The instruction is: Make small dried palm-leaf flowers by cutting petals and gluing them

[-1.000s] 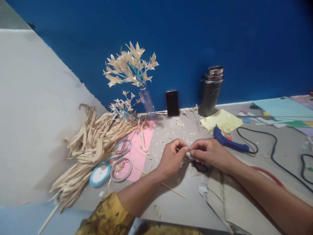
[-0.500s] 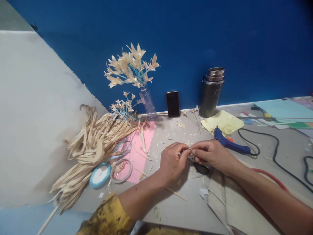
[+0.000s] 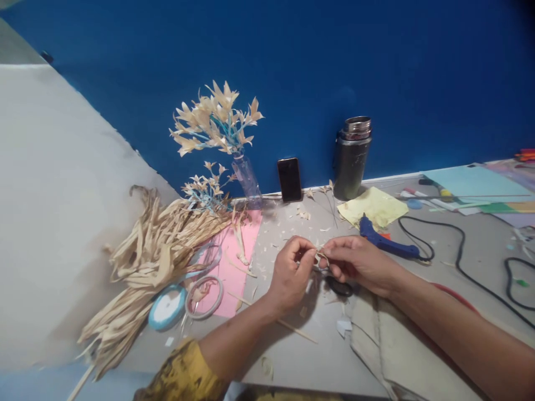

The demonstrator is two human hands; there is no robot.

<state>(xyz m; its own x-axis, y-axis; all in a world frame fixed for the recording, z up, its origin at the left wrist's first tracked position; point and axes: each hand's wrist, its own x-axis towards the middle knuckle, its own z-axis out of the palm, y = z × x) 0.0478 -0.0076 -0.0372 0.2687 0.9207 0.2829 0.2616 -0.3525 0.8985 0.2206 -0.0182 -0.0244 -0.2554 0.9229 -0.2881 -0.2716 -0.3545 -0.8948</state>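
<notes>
My left hand (image 3: 293, 271) and my right hand (image 3: 355, 257) meet over the middle of the table, fingertips almost touching. Between them is a thin pale strip (image 3: 321, 257), bent into a small curve and pinched from both sides; it looks like dried husk. Both hands are closed on it, and the fingers hide part of its length. Just below my right hand, a black oval handle (image 3: 339, 287) lies on the table. Small pale scraps (image 3: 304, 214) are scattered beyond my hands.
To the left lie dried husks (image 3: 167, 239), a blue ribbon roll (image 3: 167, 307), a tape ring (image 3: 204, 298) and pink paper (image 3: 228, 273). Husk flowers (image 3: 217, 120) stand in a clear bottle (image 3: 247, 181). Behind are a phone (image 3: 289, 179) and flask (image 3: 352, 159); rightward, a corded blue glue gun (image 3: 388, 243).
My fingertips have shifted slightly around the strip, and more of its curve shows between them. The whole view has swung a little to the right.
</notes>
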